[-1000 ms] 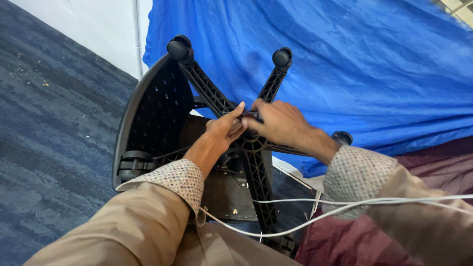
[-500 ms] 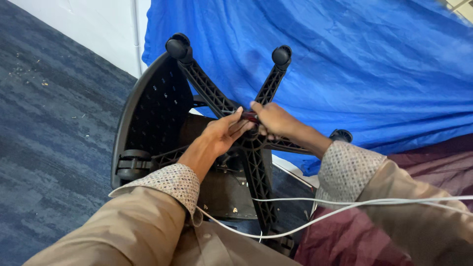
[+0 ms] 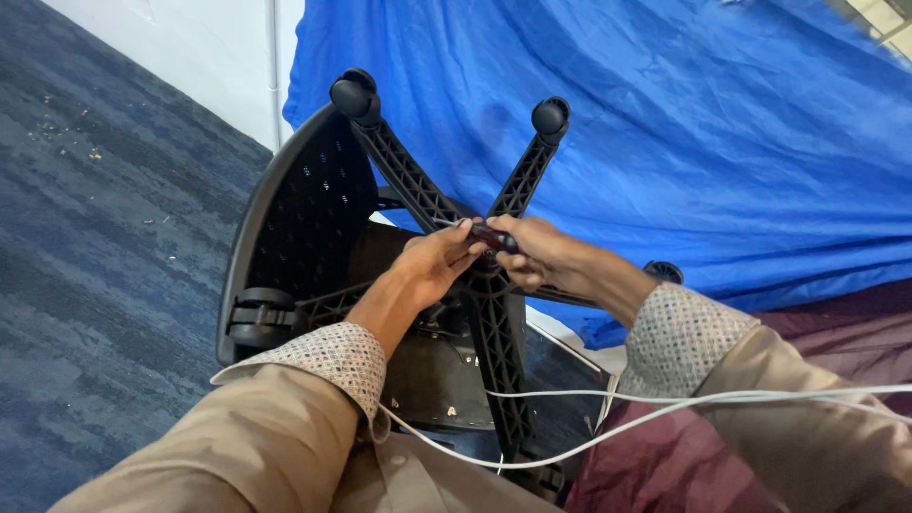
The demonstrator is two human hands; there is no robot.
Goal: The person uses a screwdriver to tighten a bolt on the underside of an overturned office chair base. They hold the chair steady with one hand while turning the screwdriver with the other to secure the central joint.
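Both hands, left hand (image 3: 439,261) and right hand (image 3: 532,252), closed together on 1 dark-handled screwdriver (image 3: 484,234) at the hub of an overturned black office chair base (image 3: 494,313), its 2 upper wheels (image 3: 353,95) raised against a blue sheet (image 3: 684,123), above grey carpet (image 3: 104,247).

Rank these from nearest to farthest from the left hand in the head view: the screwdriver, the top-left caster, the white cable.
1. Screwdriver: held at the left hand fingertips.
2. White cable: below, across the lap.
3. Top-left caster: up on the chair base.
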